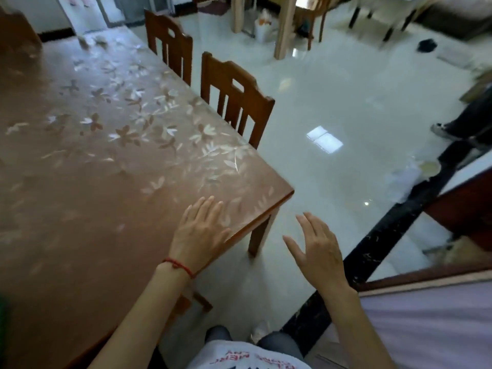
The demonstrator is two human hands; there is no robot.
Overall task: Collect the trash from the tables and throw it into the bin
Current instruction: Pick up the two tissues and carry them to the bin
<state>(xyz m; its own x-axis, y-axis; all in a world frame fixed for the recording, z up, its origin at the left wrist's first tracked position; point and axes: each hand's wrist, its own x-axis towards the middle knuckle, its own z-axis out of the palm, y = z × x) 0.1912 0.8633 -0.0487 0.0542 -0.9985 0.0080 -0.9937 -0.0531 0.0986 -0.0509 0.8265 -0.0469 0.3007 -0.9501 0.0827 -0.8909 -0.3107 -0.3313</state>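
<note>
Wooden table (106, 209) w/ floral cover: left hand (199, 230) flat at its near corner, right hand (319, 251) off-edge, both fingers spread, empty.

The only lettering in view stands on the white shirt (247, 355) of the person wearing the camera, at the bottom edge of the head view. It is printed in red capitals and appears upside down from this angle, running in a slight arc across the cloth. The letters are blurred and partly cut off by the frame; a stretch near the middle looks like "MER", but the full word cannot be made out. Below the red letters sits a dark blue shape, too cropped to read. No other text, label, brand, number or sign can be read.
</note>
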